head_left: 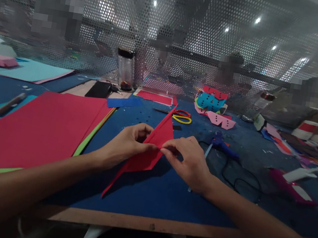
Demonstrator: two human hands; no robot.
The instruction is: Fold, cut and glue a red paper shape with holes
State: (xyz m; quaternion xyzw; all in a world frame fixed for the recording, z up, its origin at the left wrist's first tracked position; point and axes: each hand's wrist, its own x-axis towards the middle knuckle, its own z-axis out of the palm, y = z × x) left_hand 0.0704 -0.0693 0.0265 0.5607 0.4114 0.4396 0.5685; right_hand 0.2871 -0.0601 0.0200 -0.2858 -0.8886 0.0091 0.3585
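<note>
A folded piece of red paper [160, 137], long and pointed at both ends, is held just above the blue table mat [165, 193]. My left hand [129, 142] pinches its left side, fingers closed on the fold. Opposite it, my right hand [190, 159] pinches the same fold from the right with thumb and forefinger. The fingertips of both hands almost meet at the middle of the paper.
A stack of large red and green sheets [35, 127] lies at the left. A blue glue gun [222, 143] with a black cord lies right of my hands. Yellow and red loops [182, 117], paper cut-outs [213, 103] and a jar [124, 68] stand behind. Perforated metal screen [190, 39] at the back.
</note>
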